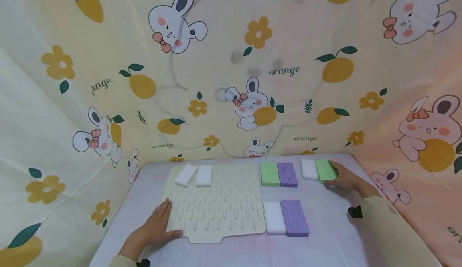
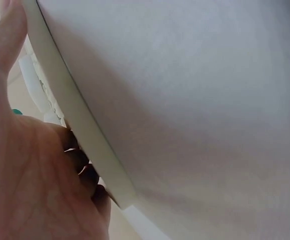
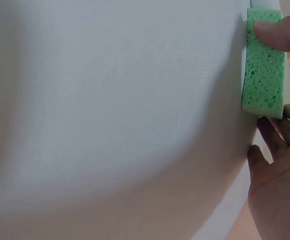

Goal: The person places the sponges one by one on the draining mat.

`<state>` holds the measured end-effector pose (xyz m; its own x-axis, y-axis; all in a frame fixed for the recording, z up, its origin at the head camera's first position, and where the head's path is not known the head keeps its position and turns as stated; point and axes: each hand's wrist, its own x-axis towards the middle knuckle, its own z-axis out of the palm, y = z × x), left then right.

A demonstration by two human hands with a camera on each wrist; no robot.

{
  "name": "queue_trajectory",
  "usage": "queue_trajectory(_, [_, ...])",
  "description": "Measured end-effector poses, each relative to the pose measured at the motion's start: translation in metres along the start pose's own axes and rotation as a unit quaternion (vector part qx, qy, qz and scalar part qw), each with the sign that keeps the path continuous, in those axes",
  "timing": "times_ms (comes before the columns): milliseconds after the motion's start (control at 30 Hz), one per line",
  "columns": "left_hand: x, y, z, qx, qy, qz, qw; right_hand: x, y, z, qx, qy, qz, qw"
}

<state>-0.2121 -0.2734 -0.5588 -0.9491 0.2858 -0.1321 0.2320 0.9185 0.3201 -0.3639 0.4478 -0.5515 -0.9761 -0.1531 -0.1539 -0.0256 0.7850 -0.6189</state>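
At the back right, my right hand holds a green sponge by its edges, thumb on the near side and fingers toward the far corner. The right wrist view shows the thumb against the porous side of this green sponge. A white sponge lies against its left side. My left hand rests at the left edge of a cream ridged drying mat, fingers along that edge and thumb by the front corner. Two white sponges lie on the mat's back left part, one slanted.
Right of the mat, a green sponge and a purple sponge lie side by side. Nearer the front, a white sponge touches a larger purple sponge. A printed curtain encloses the white table at the back and sides.
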Motion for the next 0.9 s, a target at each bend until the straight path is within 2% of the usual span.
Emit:
queue_trajectory(200, [0.001,-0.002,0.005,-0.022,0.002,0.009,0.9997,-0.001,0.001,0.004,-0.001,0.003,0.015,1.0])
queue_trajectory(367, [0.002,-0.004,0.008,-0.009,0.001,0.003,1.0,-0.001,-0.002,0.007,0.002,0.013,0.014,1.0])
queue_trajectory(467, [0.003,-0.004,0.008,-0.004,-0.003,-0.004,1.0,-0.001,-0.004,0.008,0.005,0.025,-0.001,1.0])
queue_trajectory(533, [0.003,-0.003,0.007,-0.022,0.0,-0.001,0.9998,0.0,-0.006,0.009,0.003,0.035,-0.005,0.999])
queue_trajectory(700, [0.004,-0.002,0.006,-0.003,-0.007,-0.009,0.9999,-0.002,-0.007,0.01,-0.011,0.056,0.019,0.998])
queue_trajectory(900, [0.002,0.0,0.001,-0.007,-0.009,-0.003,0.9999,-0.006,-0.014,0.009,-0.014,0.081,0.011,0.997])
